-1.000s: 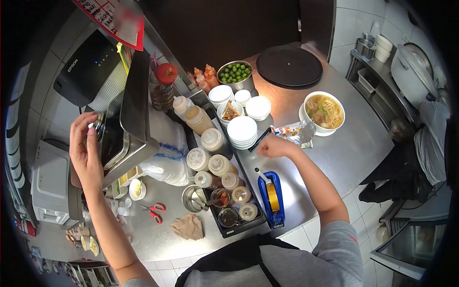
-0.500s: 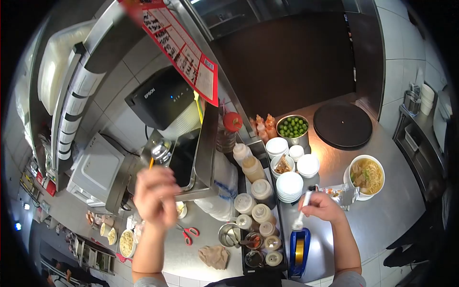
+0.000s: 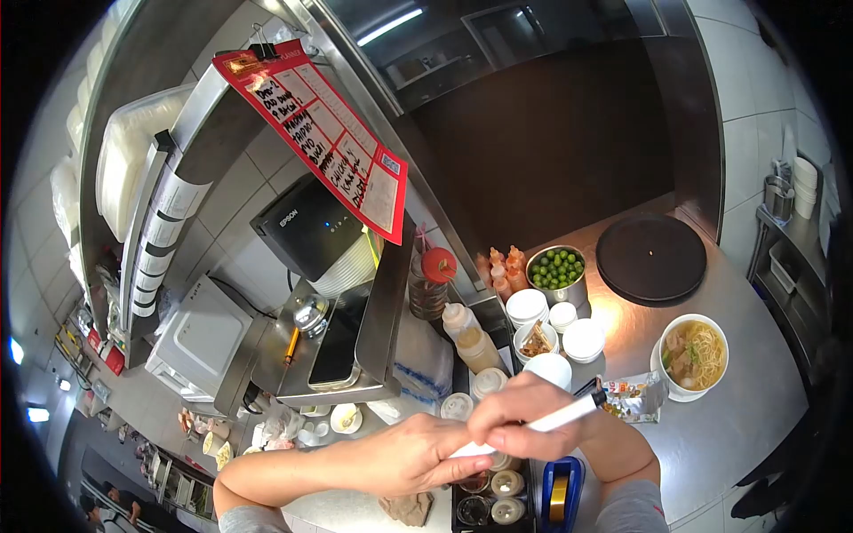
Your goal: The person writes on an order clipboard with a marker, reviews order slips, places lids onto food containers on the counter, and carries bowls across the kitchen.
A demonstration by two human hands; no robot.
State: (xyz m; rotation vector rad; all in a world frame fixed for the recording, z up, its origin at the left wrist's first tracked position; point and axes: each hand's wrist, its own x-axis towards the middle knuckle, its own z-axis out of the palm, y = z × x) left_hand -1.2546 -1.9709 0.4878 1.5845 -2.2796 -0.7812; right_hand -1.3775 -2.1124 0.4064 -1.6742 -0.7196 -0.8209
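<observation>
While right hand point(image 3: 531, 410) has its fingers curled closed around white marker point(image 3: 566, 414), left hand point(image 3: 426, 455) pinches the opposite end from the black tip; marker's tilted, above small jars point(image 3: 507, 484).

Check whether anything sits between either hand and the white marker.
Nothing visible does: the right hand grips the white marker directly, and the left hand has fingers at its other end. The bottles are behind, not between.

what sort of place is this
Most likely a restaurant kitchen: noodle soup stands on a steel counter, near squeeze bottles and a pot of small green fruits.
</observation>
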